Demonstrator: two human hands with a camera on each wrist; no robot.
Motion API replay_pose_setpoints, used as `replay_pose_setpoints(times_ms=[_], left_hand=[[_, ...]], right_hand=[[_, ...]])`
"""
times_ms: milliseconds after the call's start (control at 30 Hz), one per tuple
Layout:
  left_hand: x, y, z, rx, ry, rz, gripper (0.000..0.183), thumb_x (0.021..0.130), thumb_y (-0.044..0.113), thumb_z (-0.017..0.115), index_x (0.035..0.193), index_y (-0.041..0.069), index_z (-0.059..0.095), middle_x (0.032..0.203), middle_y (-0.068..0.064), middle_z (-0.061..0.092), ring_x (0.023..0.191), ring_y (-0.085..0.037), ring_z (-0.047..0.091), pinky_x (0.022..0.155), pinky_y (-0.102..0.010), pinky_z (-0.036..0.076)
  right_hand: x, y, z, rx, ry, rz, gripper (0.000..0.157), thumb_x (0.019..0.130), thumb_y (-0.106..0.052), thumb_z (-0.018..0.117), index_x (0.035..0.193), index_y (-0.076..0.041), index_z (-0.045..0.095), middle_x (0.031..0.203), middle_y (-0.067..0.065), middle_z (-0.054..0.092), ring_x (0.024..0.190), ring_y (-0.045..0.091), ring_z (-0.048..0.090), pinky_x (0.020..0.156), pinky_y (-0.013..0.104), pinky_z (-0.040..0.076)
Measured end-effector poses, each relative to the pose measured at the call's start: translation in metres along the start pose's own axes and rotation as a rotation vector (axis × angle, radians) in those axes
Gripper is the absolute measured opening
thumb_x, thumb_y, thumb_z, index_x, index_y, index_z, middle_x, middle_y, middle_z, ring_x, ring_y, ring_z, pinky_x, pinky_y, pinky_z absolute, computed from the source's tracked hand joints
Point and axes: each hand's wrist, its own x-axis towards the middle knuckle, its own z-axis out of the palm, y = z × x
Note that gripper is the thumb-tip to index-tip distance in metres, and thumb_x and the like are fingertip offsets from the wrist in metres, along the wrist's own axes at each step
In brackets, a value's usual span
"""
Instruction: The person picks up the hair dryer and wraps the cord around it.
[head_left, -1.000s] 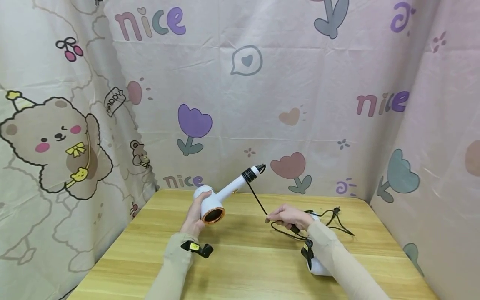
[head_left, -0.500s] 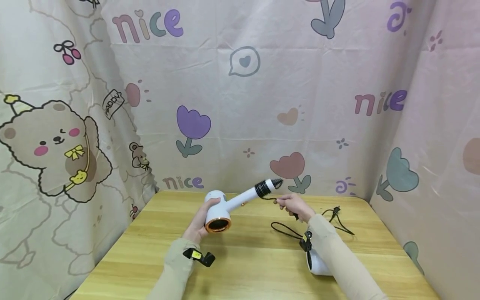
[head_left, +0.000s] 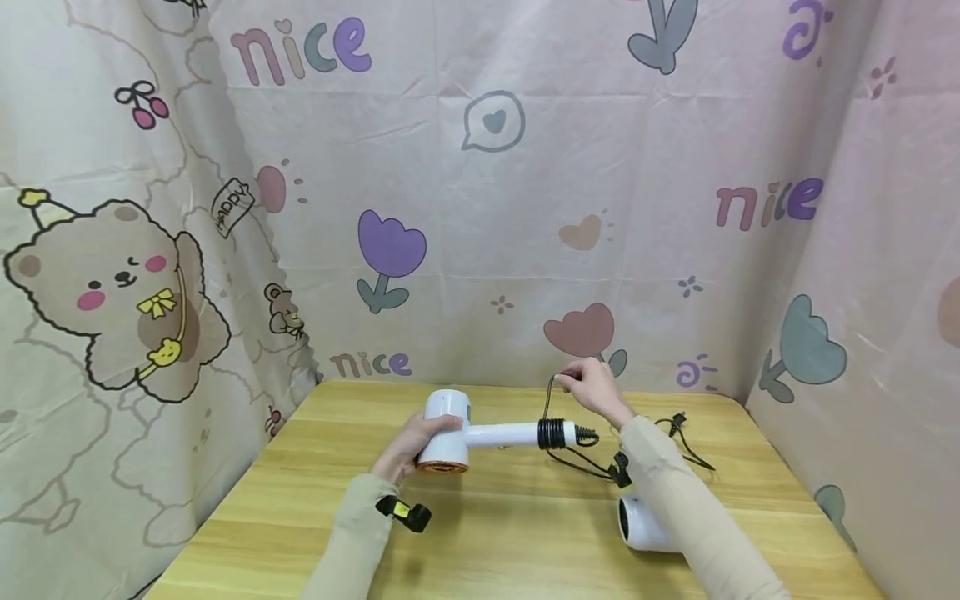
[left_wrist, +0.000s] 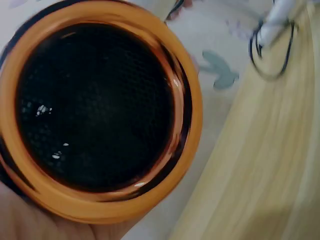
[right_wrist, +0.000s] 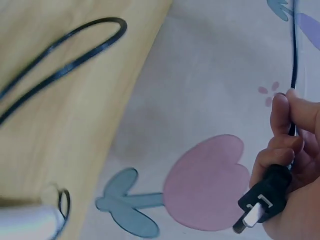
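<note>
My left hand [head_left: 412,442] grips the head of a white hair dryer [head_left: 448,410] above the table, thumb across its side. The dryer's handle points right, nearly level. A copper-coloured ring [left_wrist: 192,125] frames its dark mesh end in the left wrist view. Black cord is wound in a tight coil [head_left: 551,434] near the handle's tip. Up and right of that coil, my right hand [head_left: 597,390] pinches the cord [head_left: 548,398] between thumb and forefinger. In the right wrist view, its other fingers curl round the two-pin plug [right_wrist: 267,195].
A second white hair dryer [head_left: 647,525] lies on the wooden table [head_left: 480,550] at the right, partly behind my right forearm. Its black cord loops leftward, and its plug [head_left: 678,422] lies farther back. A printed curtain [head_left: 480,200] hangs behind and at both sides.
The held dryer has shifted right, and its handle has swung down from an upward slant to nearly level. My right hand has risen from below the coil to above it, drawing the cord up.
</note>
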Motion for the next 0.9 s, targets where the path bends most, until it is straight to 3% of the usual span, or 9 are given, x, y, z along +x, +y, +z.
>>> replay_pose_setpoints(times_ms=[233, 467, 900], left_hand=[[-0.001, 0.008, -0.003, 0.171, 0.119, 0.067, 0.075, 0.075, 0.023, 0.080, 0.137, 0.007, 0.040, 0.112, -0.020, 0.058, 0.079, -0.027, 0.067, 0.062, -0.043, 0.061], [-0.001, 0.006, -0.006, 0.255, 0.187, 0.097, 0.078, 0.074, 0.021, 0.081, 0.137, 0.003, 0.040, 0.111, -0.021, 0.059, 0.080, -0.027, 0.065, 0.062, -0.040, 0.060], [-0.007, 0.023, -0.009, 0.428, 0.402, 0.085, 0.091, 0.071, 0.034, 0.082, 0.143, 0.003, 0.035, 0.116, -0.022, 0.058, 0.086, -0.030, 0.064, 0.063, -0.034, 0.059]], right_hand=[[-0.004, -0.020, -0.003, -0.077, 0.042, -0.097, 0.017, 0.095, -0.028, 0.064, 0.093, -0.018, 0.078, 0.080, 0.000, 0.073, 0.061, 0.008, 0.057, 0.058, 0.028, 0.047], [-0.014, -0.047, 0.000, -0.118, 0.074, -0.174, 0.013, 0.093, -0.025, 0.067, 0.092, -0.019, 0.078, 0.079, -0.006, 0.073, 0.059, 0.005, 0.056, 0.053, 0.025, 0.046], [-0.030, -0.072, 0.008, -0.123, 0.062, -0.180, 0.012, 0.091, -0.024, 0.069, 0.091, -0.017, 0.079, 0.074, -0.007, 0.070, 0.051, 0.007, 0.046, 0.044, 0.025, 0.035]])
